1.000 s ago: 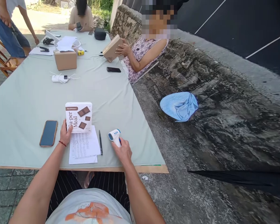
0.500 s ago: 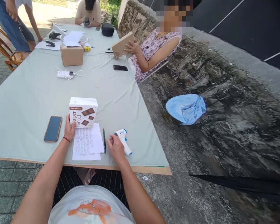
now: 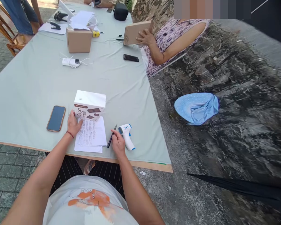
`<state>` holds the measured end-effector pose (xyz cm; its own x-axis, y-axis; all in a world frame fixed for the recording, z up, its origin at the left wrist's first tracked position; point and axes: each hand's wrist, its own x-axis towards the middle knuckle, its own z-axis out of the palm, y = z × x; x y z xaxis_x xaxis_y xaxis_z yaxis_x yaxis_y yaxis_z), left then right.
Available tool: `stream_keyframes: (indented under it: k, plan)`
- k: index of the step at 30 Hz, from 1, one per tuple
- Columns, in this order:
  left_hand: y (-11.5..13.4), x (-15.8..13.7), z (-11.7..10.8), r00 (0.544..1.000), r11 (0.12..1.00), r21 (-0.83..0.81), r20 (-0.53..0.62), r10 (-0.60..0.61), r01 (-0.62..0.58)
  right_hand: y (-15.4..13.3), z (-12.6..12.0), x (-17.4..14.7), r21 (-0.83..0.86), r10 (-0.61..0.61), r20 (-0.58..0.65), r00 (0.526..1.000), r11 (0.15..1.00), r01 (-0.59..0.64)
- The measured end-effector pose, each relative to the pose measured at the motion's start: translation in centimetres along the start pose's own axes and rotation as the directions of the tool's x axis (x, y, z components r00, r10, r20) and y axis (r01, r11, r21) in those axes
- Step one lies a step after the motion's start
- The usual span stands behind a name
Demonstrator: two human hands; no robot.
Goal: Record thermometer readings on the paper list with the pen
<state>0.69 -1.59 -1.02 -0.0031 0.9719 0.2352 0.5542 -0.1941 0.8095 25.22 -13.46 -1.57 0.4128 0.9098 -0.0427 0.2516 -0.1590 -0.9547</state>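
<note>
My left hand (image 3: 74, 125) is open at the lower left corner of a white snack box (image 3: 90, 106) with brown bar pictures. Its fingertips are at the box's left side, and the thumb is spread over the printed sheets (image 3: 91, 134). Whether the fingers still touch the box I cannot tell. My right hand (image 3: 118, 143) pinches a black pen (image 3: 111, 136), tilted at the right edge of the sheets. Just right of that hand lies a white and blue infrared thermometer (image 3: 126, 137).
A smartphone (image 3: 56, 118) lies left of my left hand. Farther back are a white device with a cord (image 3: 70, 62), a cardboard box (image 3: 79, 41) and a black phone (image 3: 130, 58). A seated person at right holds a flat carton (image 3: 134, 32). A blue hat (image 3: 196, 108) lies beyond the table edge.
My right hand has taken hold of the pen and tilted it. My left hand has loosened from the box, its thumb now off the front face. The view has tipped downward.
</note>
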Motion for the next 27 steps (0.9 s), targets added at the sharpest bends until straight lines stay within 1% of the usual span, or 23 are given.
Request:
stream_keyframes:
  k: [3, 5, 8, 10, 14, 16, 19, 23, 27]
  plan:
    - [0.8, -3.7, 0.2, 0.999, 0.987, 0.16, 0.021, -0.033, 0.029, -0.1, -0.1, -1.0, 0.168, -0.026, 0.092, 0.995, 0.986, 0.011]
    - [1.5, -5.9, 0.5, 0.999, 0.971, 0.238, 0.049, -0.003, -0.009, -0.5, 0.1, -1.7, 0.204, -0.045, 0.13, 0.991, 0.979, 0.018]
    - [2.4, -7.8, 0.7, 0.997, 0.954, 0.293, 0.071, 0.04, -0.059, -1.4, 0.7, -2.7, 0.181, -0.023, 0.068, 0.997, 0.983, 0.01]
    - [2.9, -8.2, 0.7, 0.995, 0.946, 0.312, 0.08, 0.064, -0.086, -2.2, 1.0, -3.2, 0.196, -0.023, 0.04, 0.999, 0.981, 0.014]
    - [3.6, -8.0, 0.6, 0.986, 0.915, 0.376, 0.132, 0.103, -0.146, -3.4, 1.6, -3.8, 0.261, -0.034, 0.11, 0.993, 0.965, 0.004]
    - [4.1, -7.9, 0.4, 0.983, 0.891, 0.428, 0.159, 0.091, -0.152, -3.4, 2.0, -3.8, 0.245, -0.005, 0.129, 0.992, 0.969, -0.027]
    - [4.9, -7.9, 0.1, 0.978, 0.854, 0.498, 0.202, 0.053, -0.149, -2.7, 2.9, -3.9, 0.215, 0.017, 0.089, 0.996, 0.976, -0.035]
    - [5.7, -7.9, -0.3, 0.969, 0.82, 0.548, 0.246, 0.03, -0.165, -1.6, 3.9, -4.2, 0.181, -0.004, 0.022, 1.0, 0.983, 0.0]
    - [5.9, -7.8, -0.4, 0.965, 0.81, 0.558, 0.26, 0.035, -0.18, -1.5, 4.3, -4.5, 0.097, -0.095, 0.031, 0.995, 0.991, 0.092]
